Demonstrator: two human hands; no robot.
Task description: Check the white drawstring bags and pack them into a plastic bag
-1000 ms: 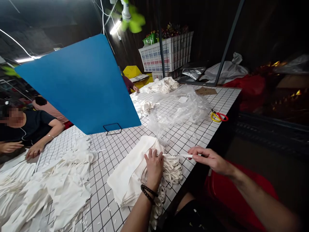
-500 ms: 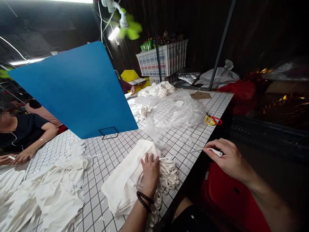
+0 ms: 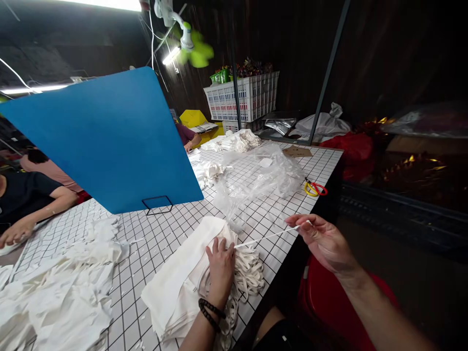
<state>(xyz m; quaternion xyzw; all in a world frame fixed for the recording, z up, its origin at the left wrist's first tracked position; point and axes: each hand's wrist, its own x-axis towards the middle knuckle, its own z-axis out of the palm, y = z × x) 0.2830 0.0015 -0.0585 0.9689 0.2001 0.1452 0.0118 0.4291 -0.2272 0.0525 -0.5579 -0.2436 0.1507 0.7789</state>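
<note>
If my right hand [image 3: 325,242], pinching the strap [image 3: 268,237] beside the cloth stack [image 3: 183,268], overpulls, layers [image 3: 176,325], seemingly loose under my spread left hand [image 3: 221,267], may slip.

– Able to read any text?
– No, can't make out a single word, number or brand.
– Even on the brown cardboard piece [image 3: 297,151], lying flat on the grid-patterned tabletop [image 3: 137,258]?
– Bears some dark marks, but too small and blurred to read.
– Letters or figures, then?
– Can't tell which.
– And on the white slip [image 3: 265,162] amid the clear plastic film [image 3: 280,179], near the cardboard?
– Looks plain from here; can't see well enough to rule out faint print.
</note>
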